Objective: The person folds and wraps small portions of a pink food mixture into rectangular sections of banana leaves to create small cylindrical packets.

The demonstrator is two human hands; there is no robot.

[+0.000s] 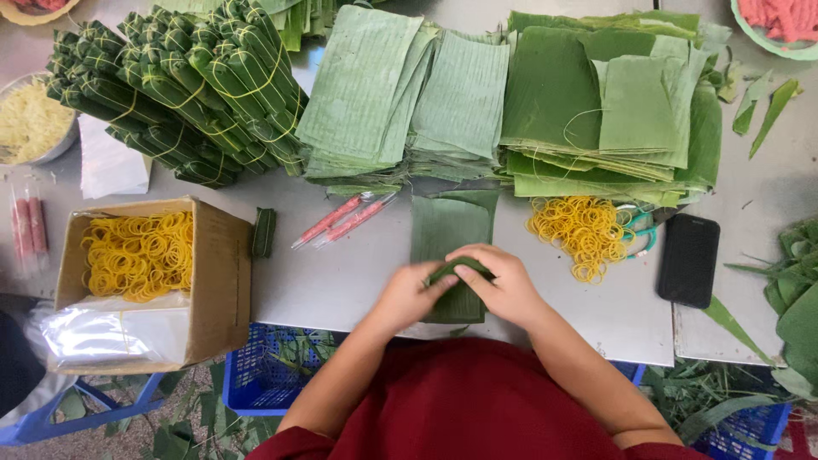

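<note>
One head camera looks steeply down, close over the table [341, 281]

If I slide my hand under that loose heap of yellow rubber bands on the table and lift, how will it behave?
The loose yellow rubber bands would probably come up as a floppy tangle, since they lie looped through one another. Some would likely drop or trail off, because nothing binds the heap. It looks light for its spread; pushed across the smooth table, it would likely smear outward rather than move as one.
</note>
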